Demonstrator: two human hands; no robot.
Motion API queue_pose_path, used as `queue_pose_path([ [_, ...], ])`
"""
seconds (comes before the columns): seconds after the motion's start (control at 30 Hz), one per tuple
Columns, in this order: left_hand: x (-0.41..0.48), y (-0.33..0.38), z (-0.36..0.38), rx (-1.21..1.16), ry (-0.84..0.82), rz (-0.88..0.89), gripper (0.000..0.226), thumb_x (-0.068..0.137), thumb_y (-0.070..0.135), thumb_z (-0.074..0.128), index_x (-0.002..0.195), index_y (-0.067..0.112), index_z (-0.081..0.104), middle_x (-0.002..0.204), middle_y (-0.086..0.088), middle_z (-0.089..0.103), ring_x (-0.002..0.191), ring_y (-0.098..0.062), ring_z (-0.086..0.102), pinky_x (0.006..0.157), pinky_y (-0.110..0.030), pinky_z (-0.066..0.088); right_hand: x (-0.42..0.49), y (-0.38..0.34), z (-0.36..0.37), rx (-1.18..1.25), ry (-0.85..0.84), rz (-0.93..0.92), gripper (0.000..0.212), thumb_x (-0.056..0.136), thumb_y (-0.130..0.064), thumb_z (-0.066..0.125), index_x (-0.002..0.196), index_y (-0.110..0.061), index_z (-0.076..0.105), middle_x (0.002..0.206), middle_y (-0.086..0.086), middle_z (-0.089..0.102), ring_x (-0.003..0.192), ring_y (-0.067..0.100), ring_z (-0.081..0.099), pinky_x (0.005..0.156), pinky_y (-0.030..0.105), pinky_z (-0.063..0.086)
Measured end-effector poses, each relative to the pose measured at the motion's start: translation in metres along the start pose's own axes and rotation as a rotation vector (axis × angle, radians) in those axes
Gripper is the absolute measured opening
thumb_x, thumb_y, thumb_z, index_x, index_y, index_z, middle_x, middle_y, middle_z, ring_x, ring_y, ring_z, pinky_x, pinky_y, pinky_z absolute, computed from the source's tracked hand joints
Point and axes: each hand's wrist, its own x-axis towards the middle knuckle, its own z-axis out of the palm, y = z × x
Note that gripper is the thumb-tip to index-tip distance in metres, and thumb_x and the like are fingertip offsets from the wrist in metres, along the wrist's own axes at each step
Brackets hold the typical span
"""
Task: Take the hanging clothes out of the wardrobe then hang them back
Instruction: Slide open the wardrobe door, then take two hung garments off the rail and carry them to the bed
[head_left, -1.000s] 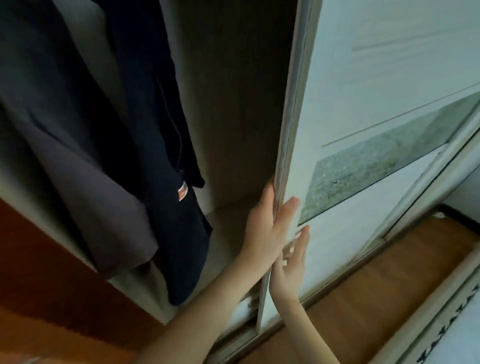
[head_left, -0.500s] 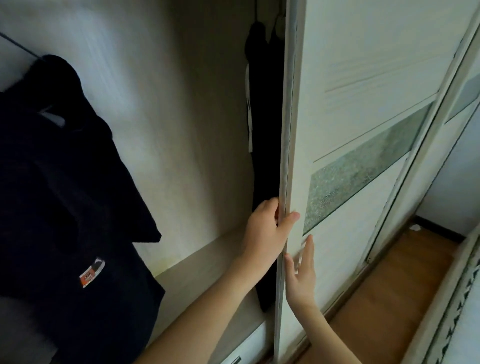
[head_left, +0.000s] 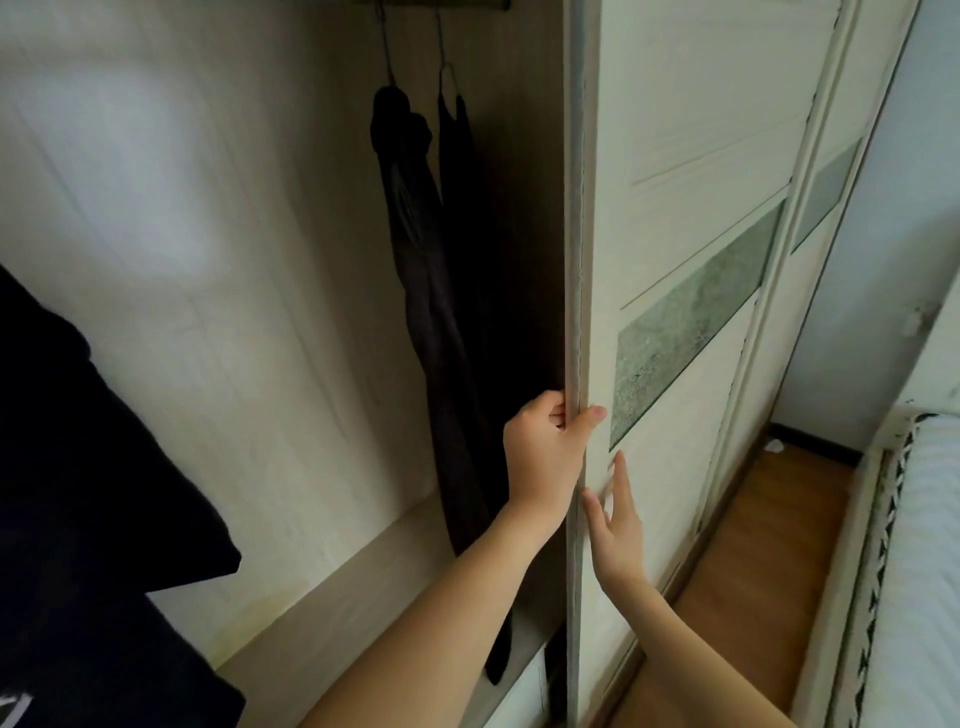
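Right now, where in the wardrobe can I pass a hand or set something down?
Free: the wide gap before the back panel, between the dark clothes at left and the two hanging garments, and the bare shelf below it. Crowded: beside the door edge, where the left hand grips next to those garments.

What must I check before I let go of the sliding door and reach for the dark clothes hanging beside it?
1. Left hand grips the edge of the white sliding wardrobe door: ok.
2. Right hand lies flat on the door face, fingers straight: ok.
3. Opening uncovers the two hanging dark garments: ok.
4. A hand is free to take a garment: not ok, both are on the door.
5. More clothes hidden behind the door: cannot tell.
6. Large dark cloth at the left stays apart from both arms: ok.
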Motion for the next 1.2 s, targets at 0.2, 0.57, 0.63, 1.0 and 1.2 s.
queue_pose_path([
  [0.2,0.019,-0.003,0.028,0.028,-0.028,-0.013,0.026,0.083,0.034,0.074,0.087,0.009,0.073,0.080,0.000,0.075,0.075,-0.008,0.071,0.068,-0.031,0.060,0.029,0.005,-0.016,-0.056,0.002,0.025,0.098,0.076,-0.083,0.038,0.156,-0.033,0.009,0.161,-0.017,0.012,0.146,-0.001,0.011,0.119,0.028,0.015],
  [0.57,-0.037,-0.010,-0.114,0.095,-0.169,-0.100,0.035,0.098,0.034,0.055,0.133,0.029,0.056,0.129,0.014,0.062,0.118,0.001,0.057,0.100,-0.016,0.048,-0.093,-0.047,0.066,0.157,0.007,0.322,0.037,0.097,-0.024,0.054,0.133,-0.028,0.048,0.134,-0.001,0.055,0.124,0.017,0.052,0.104,0.035,0.042],
  [0.63,-0.055,-0.007,-0.164,0.209,-0.074,-0.058,0.030,0.099,0.033,0.053,0.129,0.029,0.058,0.126,0.016,0.062,0.117,0.001,0.058,0.098,-0.015,0.047,-0.111,-0.081,0.092,0.213,-0.179,0.250,0.026,0.096,-0.022,0.054,0.116,-0.039,0.055,0.122,-0.010,0.061,0.115,0.008,0.057,0.097,0.028,0.046],
  [1.0,-0.097,0.133,-0.396,0.632,0.456,0.305,0.034,0.099,0.028,0.046,0.125,0.011,0.062,0.117,0.002,0.064,0.111,-0.003,0.059,0.095,-0.016,0.047,-0.108,-0.332,0.235,0.439,-0.749,-0.335,0.020,0.096,-0.018,0.050,0.108,-0.020,0.066,0.102,-0.004,0.070,0.100,0.014,0.067,0.094,0.041,0.054],
  [1.2,-0.064,0.203,-0.460,0.828,0.866,0.348,0.023,0.097,0.018,0.050,0.115,0.014,0.063,0.114,0.000,0.064,0.098,-0.008,0.060,0.086,-0.020,0.047,-0.100,-0.458,0.288,0.683,-0.805,-0.273,0.016,0.093,-0.012,0.050,0.097,-0.008,0.065,0.096,0.011,0.068,0.089,0.023,0.066,0.079,0.030,0.057],
])
